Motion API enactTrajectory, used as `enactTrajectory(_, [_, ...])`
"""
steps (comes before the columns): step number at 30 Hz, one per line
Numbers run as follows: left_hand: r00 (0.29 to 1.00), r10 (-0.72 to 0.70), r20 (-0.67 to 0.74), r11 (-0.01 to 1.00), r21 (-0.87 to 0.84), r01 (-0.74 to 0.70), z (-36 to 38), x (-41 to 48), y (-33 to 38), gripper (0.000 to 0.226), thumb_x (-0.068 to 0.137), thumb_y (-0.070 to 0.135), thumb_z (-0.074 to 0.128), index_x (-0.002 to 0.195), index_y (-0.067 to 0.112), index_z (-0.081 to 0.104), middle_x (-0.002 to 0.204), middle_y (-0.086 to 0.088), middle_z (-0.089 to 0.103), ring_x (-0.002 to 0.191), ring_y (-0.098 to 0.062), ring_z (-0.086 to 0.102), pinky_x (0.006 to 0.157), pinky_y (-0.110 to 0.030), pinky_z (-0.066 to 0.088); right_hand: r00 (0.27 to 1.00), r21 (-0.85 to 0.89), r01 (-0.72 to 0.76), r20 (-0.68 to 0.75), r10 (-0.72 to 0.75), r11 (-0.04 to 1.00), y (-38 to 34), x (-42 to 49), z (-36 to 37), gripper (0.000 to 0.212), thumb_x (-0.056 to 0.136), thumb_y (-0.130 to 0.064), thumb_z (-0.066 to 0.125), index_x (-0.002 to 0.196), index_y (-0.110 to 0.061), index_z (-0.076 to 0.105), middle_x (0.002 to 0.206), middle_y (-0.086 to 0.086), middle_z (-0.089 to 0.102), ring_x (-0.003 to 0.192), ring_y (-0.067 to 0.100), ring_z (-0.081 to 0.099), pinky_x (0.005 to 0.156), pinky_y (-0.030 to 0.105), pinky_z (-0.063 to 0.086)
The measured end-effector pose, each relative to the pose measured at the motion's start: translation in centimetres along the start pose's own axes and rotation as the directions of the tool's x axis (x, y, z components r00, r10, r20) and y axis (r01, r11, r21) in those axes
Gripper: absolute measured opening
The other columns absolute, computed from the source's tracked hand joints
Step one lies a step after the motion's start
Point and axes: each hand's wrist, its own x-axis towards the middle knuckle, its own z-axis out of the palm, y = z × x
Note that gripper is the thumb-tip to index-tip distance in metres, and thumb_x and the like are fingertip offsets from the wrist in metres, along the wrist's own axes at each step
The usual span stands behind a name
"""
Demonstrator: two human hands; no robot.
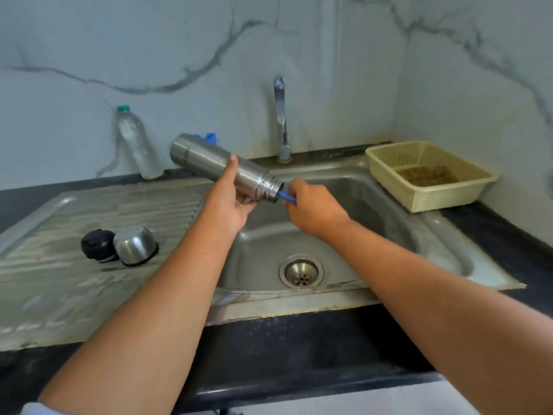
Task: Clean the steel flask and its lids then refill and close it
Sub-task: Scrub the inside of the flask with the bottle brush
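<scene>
My left hand [229,202] grips the steel flask [206,161] from below and holds it nearly level over the sink, its open threaded mouth pointing right. A blue brush handle [288,197] sticks out of that mouth, and my right hand [312,209] grips it close to the rim. The brush head is hidden inside the flask. On the ribbed draining board to the left lie the black inner lid [97,244] and, touching it, the steel cup lid [135,245], turned upside down.
The steel sink [371,193] has its drain [301,272] below my hands. The tap [281,121] stands behind, with no water visible from it. A clear plastic bottle [137,142] leans on the back wall. A cream basket [428,175] sits at the sink's right corner.
</scene>
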Motion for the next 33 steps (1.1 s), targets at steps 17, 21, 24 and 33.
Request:
enactTrajectory(17, [0.99, 0.118, 0.077, 0.985, -0.132, -0.107, -1.5, 3.1, 0.6, 0.038, 0.088, 0.035, 0.077, 0.114, 0.012, 0.061, 0.085, -0.01, 0.068, 0.073, -0.024, 0.07, 0.064, -0.037, 0.06, 0.955, 0.366, -0.004, 0.278, -0.105, 0.931, -0.7, 0.2, -0.2, 0.044, 0.106, -0.047, 0.045, 0.08, -0.017, 0.062, 0.062, -0.004, 0.048, 0.052, 0.011, 0.041, 0.051, 0.026, 0.032])
enactTrajectory(21, [0.988, 0.156, 0.022, 0.974, -0.17, -0.15, -2.2, 3.6, 1.3, 0.034, 0.089, 0.035, 0.074, 0.109, 0.012, 0.06, 0.08, -0.007, 0.066, 0.067, -0.022, 0.068, 0.062, -0.036, 0.059, 0.963, -0.012, 0.242, 0.125, -0.239, 0.97, -1.1, 0.1, -0.8, 0.047, 0.106, -0.05, 0.042, 0.066, -0.025, 0.043, 0.066, -0.004, 0.05, 0.06, 0.011, 0.047, 0.052, 0.031, 0.03])
enactTrajectory(24, [0.988, 0.157, -0.006, 0.979, -0.129, -0.156, -2.3, 3.5, 0.2, 0.048, 0.084, 0.034, 0.079, 0.122, 0.01, 0.061, 0.094, -0.011, 0.066, 0.078, -0.026, 0.069, 0.067, -0.041, 0.061, 0.955, -0.111, 0.277, 0.141, -0.26, 0.955, -2.1, -0.2, -0.5, 0.039, 0.107, -0.049, 0.039, 0.077, -0.026, 0.045, 0.069, -0.005, 0.05, 0.063, 0.014, 0.05, 0.051, 0.031, 0.032])
enactTrajectory(33, [0.983, 0.182, -0.001, 0.977, -0.111, -0.181, -2.0, 2.6, 1.2, 0.036, 0.09, 0.034, 0.074, 0.113, 0.011, 0.061, 0.08, -0.007, 0.067, 0.067, -0.021, 0.07, 0.066, -0.037, 0.061, 0.932, -0.066, 0.342, 0.148, -0.33, 0.937, -1.5, -0.4, -1.5, 0.046, 0.107, -0.048, 0.039, 0.066, -0.027, 0.039, 0.065, -0.005, 0.048, 0.059, 0.01, 0.045, 0.05, 0.029, 0.026])
